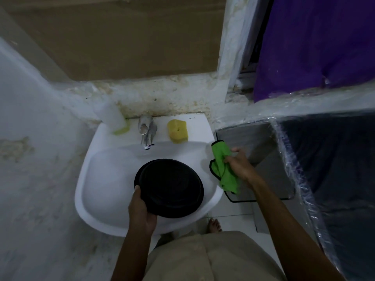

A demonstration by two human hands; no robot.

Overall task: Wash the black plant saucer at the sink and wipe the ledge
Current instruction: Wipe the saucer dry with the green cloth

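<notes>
Head view from above the white sink [82, 191]: the black plant saucer [172, 189] hangs over the basin's front half, underside up, its near-left rim gripped by the left hand [142, 207]. At the sink's right edge the right hand [239, 165] clutches a bunched green cloth [223, 171]. A yellow sponge [177, 130] sits on the back edge, right of the tap [147, 132]. No water shows, so washing looks barely started; next, I'd say, free the right hand for tap and sponge.
</notes>
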